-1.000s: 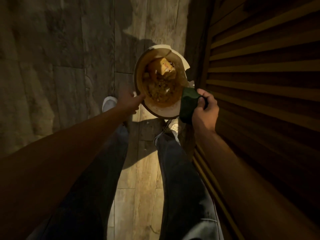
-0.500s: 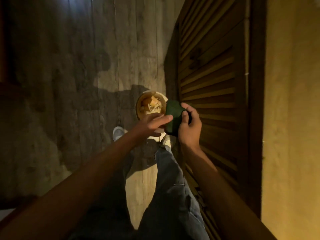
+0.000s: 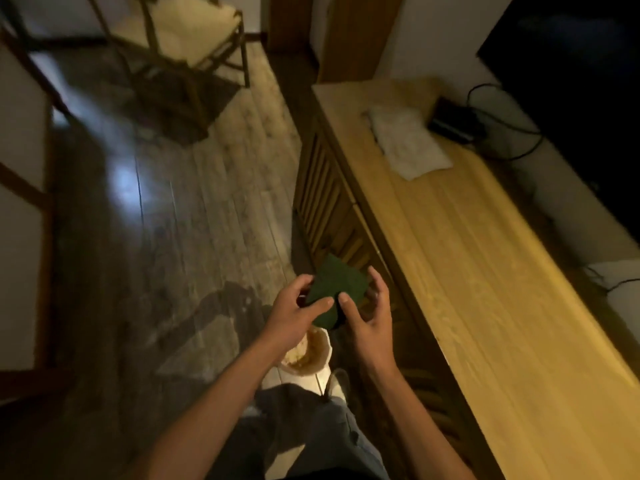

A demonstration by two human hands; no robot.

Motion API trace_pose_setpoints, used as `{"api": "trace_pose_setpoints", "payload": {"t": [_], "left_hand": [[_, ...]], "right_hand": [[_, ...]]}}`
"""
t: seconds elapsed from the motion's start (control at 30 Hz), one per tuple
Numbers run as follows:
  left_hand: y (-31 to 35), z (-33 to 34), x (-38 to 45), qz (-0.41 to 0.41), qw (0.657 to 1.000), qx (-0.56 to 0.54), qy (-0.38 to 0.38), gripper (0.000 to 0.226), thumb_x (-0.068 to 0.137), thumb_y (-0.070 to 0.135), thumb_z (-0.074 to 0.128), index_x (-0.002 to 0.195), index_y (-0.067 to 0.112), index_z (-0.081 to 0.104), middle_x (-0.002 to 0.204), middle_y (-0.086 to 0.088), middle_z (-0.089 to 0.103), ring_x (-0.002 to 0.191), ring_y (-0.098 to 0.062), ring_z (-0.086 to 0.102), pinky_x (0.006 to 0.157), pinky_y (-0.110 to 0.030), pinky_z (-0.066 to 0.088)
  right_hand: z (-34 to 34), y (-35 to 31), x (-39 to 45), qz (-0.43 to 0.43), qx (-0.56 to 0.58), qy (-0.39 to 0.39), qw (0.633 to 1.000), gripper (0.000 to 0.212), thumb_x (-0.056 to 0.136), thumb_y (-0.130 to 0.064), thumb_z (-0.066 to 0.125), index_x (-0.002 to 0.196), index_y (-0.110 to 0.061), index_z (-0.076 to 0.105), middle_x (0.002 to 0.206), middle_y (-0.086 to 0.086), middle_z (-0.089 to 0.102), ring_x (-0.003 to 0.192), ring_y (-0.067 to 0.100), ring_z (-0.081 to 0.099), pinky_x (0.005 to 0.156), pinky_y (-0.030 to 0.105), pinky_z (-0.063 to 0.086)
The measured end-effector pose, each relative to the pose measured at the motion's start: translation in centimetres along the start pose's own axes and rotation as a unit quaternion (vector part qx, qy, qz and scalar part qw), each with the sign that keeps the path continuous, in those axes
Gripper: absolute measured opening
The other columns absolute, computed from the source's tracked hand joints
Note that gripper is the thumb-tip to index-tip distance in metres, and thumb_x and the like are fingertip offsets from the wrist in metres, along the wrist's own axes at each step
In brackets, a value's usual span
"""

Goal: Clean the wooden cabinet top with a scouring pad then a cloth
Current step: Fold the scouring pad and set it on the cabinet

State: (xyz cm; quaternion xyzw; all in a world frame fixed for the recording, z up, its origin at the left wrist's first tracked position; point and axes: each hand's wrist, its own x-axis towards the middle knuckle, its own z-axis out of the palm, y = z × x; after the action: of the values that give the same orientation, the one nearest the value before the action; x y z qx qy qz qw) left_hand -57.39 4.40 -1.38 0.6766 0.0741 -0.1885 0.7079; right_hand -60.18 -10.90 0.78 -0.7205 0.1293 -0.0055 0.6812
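Whereas a second ago the view pointed straight down at the bucket (image 3: 306, 355) with the pad (image 3: 334, 289) pinched in the right hand (image 3: 367, 313) alone, it has since lifted, and both hands now hold the pad above the floor (image 3: 166, 237) — the left hand (image 3: 294, 313) gripping its near-left corner between thumb and fingers, the right hand curled about its right edge. Judgement: the pad has been fetched from the bucket and is being spread flat; scouring has not begun.

The bucket stands on the floor just below the hands, beside a shoe (image 3: 337, 384); brownish matter lies inside it.

To the right runs the cabinet, its slatted front (image 3: 332, 202) facing the floor. The bench (image 3: 485, 306) — pale wood, grain lengthwise — looks dry and untouched. At its far end lies the cloth (image 3: 407, 143), white and folded, near a dark box (image 3: 453, 121) with trailing cables (image 3: 512, 147); these may obstruct scrubbing there.

Beyond, a chair (image 3: 180, 36) stands well apart. Lighting is dim and the frame blurred.
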Motion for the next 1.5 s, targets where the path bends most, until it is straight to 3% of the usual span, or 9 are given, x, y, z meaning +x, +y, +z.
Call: {"api": "trace_pose_setpoints", "payload": {"t": [0.1,0.27,0.4,0.5,0.8,1.0,1.17,1.4,1.5], "left_hand": [[3.6,-0.8,0.1,0.051,0.994,0.071,-0.061,0.028,0.079,0.038,0.075,0.104,0.046,0.066,0.103,0.014,0.073,0.096,-0.004,0.070,0.073,-0.020,0.057],[8.1,-1.5,1.7,0.086,0.963,0.178,-0.183,0.029,0.078,0.034,0.074,0.105,0.043,0.066,0.103,0.010,0.072,0.101,-0.010,0.070,0.082,-0.035,0.060],[10.5,-0.8,3.7,0.086,0.941,0.226,-0.238,0.024,0.082,0.039,0.071,0.106,0.042,0.065,0.102,0.016,0.069,0.100,-0.008,0.069,0.075,-0.027,0.060],[11.6,0.2,5.7,0.070,0.948,0.205,-0.231,0.024,0.079,0.044,0.072,0.103,0.042,0.067,0.104,0.014,0.070,0.100,-0.007,0.069,0.072,-0.027,0.061],[11.6,2.5,12.6,-0.085,0.993,-0.024,-0.084,0.065,0.050,0.047,0.094,0.107,0.023,0.073,0.105,-0.006,0.077,0.097,-0.026,0.075,0.075,-0.044,0.061],[12.0,3.5,17.2,-0.064,0.997,0.004,-0.043,0.029,0.084,0.027,0.077,0.110,0.016,0.071,0.101,-0.006,0.078,0.094,-0.022,0.075,0.074,-0.037,0.062],[12.4,3.9,23.2,-0.056,0.995,0.061,-0.057,0.032,0.086,0.030,0.076,0.112,0.012,0.069,0.103,-0.008,0.077,0.095,-0.023,0.075,0.082,-0.045,0.061],[14.2,3.9,35.3,-0.044,0.974,0.171,-0.141,0.018,0.090,0.027,0.073,0.103,0.015,0.073,0.094,-0.003,0.079,0.089,-0.020,0.076,0.068,-0.027,0.060],[14.9,3.4,40.9,-0.045,0.958,0.230,-0.167,0.030,0.089,0.032,0.073,0.110,0.011,0.071,0.104,-0.007,0.075,0.095,-0.022,0.073,0.082,-0.038,0.061]], "right_hand": [[-1.7,-2.5,-0.1,0.008,-0.068,0.003,0.998,0.062,0.083,-0.044,0.074,0.140,-0.039,0.048,0.139,-0.014,0.054,0.128,0.009,0.055,0.098,0.034,0.055],[-4.8,-6.0,1.6,-0.060,-0.186,-0.063,0.979,0.077,0.077,-0.071,0.069,0.144,-0.040,0.046,0.153,-0.014,0.040,0.140,-0.001,0.037,0.109,0.017,0.034],[-5.4,-7.6,3.3,-0.060,-0.141,-0.112,0.982,0.039,0.090,-0.046,0.072,0.126,-0.034,0.064,0.119,-0.015,0.069,0.111,0.001,0.064,0.089,0.014,0.048],[-5.7,-7.2,4.9,-0.073,-0.110,-0.078,0.988,0.017,0.099,-0.035,0.062,0.112,-0.025,0.069,0.105,-0.007,0.073,0.099,0.010,0.069,0.083,0.023,0.053],[-4.4,-6.6,11.7,0.022,0.023,0.050,0.998,0.027,0.100,-0.035,0.056,0.108,-0.013,0.069,0.092,-0.002,0.075,0.081,0.013,0.073,0.061,0.020,0.055],[-3.9,-6.1,15.4,0.078,0.083,0.077,0.991,0.020,0.099,-0.025,0.062,0.102,-0.007,0.070,0.083,0.001,0.076,0.074,0.012,0.072,0.060,0.020,0.054],[-3.7,-5.3,19.3,0.117,0.096,0.125,0.981,0.016,0.095,-0.025,0.069,0.104,-0.011,0.071,0.092,0.005,0.078,0.084,0.020,0.075,0.067,0.026,0.058],[-2.2,-3.8,28.3,0.190,0.024,0.191,0.963,0.013,0.097,-0.030,0.066,0.096,-0.018,0.070,0.090,0.004,0.075,0.080,0.018,0.072,0.068,0.030,0.058],[-0.9,-3.4,32.8,0.224,0.003,0.195,0.955,0.017,0.099,-0.030,0.064,0.099,-0.015,0.071,0.094,0.008,0.075,0.087,0.024,0.072,0.080,0.043,0.059]]}}
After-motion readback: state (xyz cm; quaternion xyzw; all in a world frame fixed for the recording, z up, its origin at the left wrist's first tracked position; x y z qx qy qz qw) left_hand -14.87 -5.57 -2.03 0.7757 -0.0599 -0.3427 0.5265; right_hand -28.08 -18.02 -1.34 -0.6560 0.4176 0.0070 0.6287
